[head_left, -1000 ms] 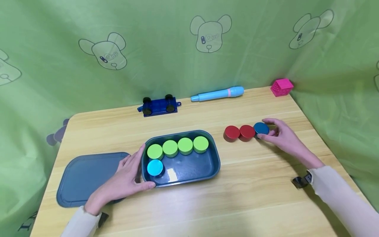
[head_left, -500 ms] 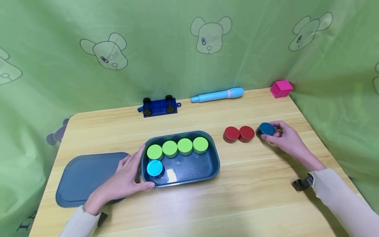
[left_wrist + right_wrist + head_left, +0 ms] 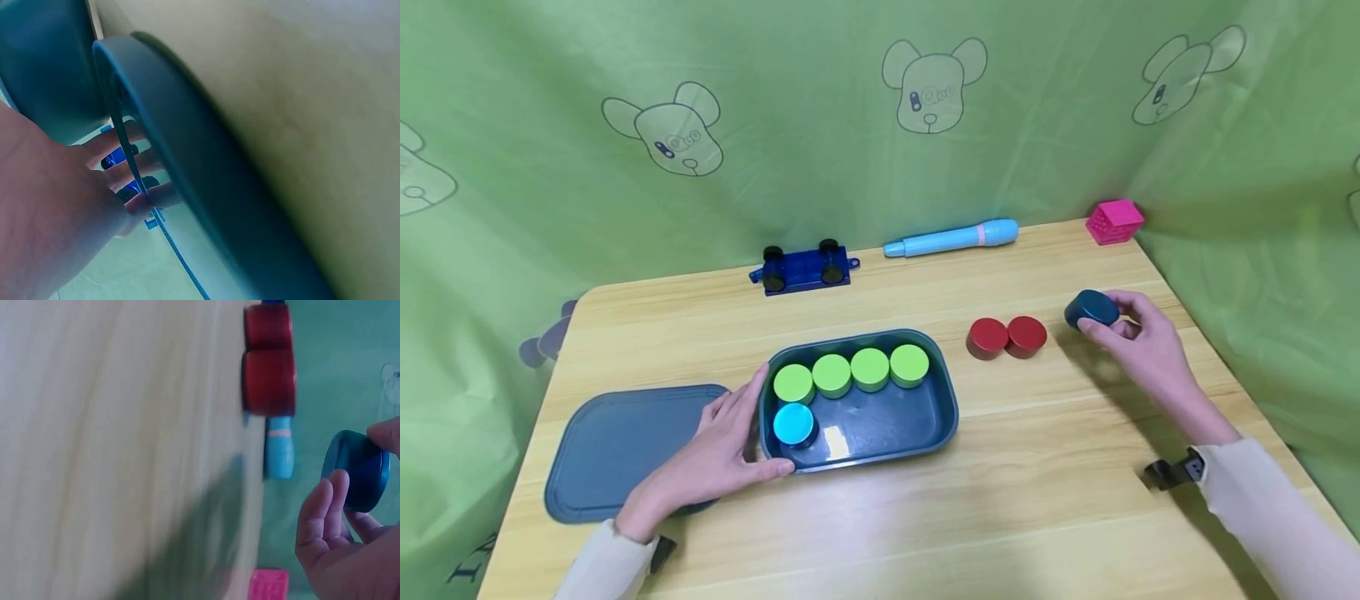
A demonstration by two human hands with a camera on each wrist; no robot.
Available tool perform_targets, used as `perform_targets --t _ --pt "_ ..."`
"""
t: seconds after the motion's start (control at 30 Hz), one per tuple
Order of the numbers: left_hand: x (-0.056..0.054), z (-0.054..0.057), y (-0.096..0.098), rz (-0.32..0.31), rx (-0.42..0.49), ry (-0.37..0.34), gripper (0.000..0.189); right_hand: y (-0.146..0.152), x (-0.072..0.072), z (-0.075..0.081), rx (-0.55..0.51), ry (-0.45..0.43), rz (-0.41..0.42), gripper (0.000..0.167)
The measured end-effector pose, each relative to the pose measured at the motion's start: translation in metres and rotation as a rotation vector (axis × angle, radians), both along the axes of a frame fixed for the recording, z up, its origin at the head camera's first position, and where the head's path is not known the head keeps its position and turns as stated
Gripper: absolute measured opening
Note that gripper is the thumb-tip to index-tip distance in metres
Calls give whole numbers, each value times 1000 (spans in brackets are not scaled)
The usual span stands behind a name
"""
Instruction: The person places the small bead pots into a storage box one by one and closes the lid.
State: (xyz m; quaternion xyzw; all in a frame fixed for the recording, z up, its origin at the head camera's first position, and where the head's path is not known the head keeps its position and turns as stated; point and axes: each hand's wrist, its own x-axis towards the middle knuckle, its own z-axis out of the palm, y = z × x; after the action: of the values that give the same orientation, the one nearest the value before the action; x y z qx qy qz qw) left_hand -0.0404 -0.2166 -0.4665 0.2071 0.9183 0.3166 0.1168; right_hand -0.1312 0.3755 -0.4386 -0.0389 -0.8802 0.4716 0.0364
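My left hand (image 3: 725, 450) holds the left end of a dark blue plastic box (image 3: 880, 446), its thumb along the near side and its fingers at the far left corner. Inside, several round green blocks (image 3: 870, 367) line the far wall, and a light blue round block (image 3: 794, 423) sits at the near left. My right hand (image 3: 1150, 350) pinches a dark blue round block (image 3: 1092, 308), tilted and lifted off the table. In the right wrist view the thumb and fingers grip this blue block (image 3: 355, 469) at its edges. Two red round blocks (image 3: 1006, 337) stand side by side left of that hand.
A flat dark blue lid (image 3: 617, 450) lies left of the box, partly under my left arm. Along the back are a blue toy wagon chassis (image 3: 805, 268), a light blue pen-shaped toy (image 3: 951, 240) and a pink cube (image 3: 1115, 222). A green curtain (image 3: 820, 150) hangs behind the table.
My right hand has taken the dark blue block away from the red blocks, moving it right and upward and tilting it. My left hand and the box have stayed put.
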Motion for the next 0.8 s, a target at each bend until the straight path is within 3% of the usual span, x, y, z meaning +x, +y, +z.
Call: perform_targets --t 0.27,0.63,0.8 --pt "-1 0 0 -3 8 -2 129 -18 13 21 -31 31 -43 44" --pt "0 0 0 1 -4 2 129 -51 25 36 -68 201 53 56" --pt "0 -1 0 5 -5 13 129 -66 29 41 -84 218 110 57"
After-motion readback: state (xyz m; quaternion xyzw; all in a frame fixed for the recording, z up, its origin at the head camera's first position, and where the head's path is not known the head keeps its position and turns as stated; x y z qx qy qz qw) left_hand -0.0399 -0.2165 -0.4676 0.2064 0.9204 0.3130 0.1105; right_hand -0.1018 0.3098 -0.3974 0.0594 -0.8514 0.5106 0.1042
